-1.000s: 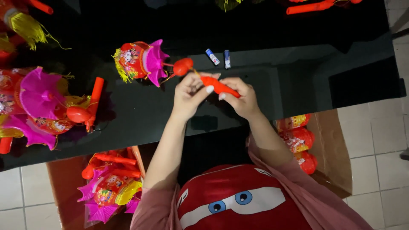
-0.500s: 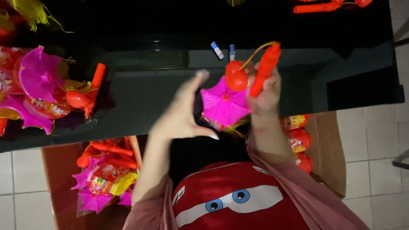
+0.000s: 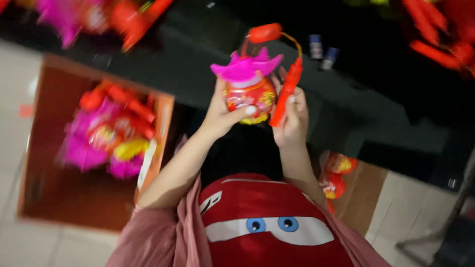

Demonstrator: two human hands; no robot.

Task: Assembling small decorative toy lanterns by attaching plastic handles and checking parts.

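A toy lantern [image 3: 246,89] with a pink frilled top is held up over the dark table's [image 3: 366,94] near edge. The left hand [image 3: 223,111] clamps its round body; the right hand [image 3: 293,116] grips its red stick handle [image 3: 287,96]. Two small batteries [image 3: 322,51] stand behind, apart. A cardboard box [image 3: 161,123] of blurred lanterns sits lower left, another box [image 3: 363,190] lower right.

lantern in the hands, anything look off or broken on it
Nothing stands out. The left hand grips the toy lantern upright, its pink top intact. The right hand holds the red handle stick, joined by a curved wire to the red cap above. The frame is blurred, so fine damage cannot be ruled out.
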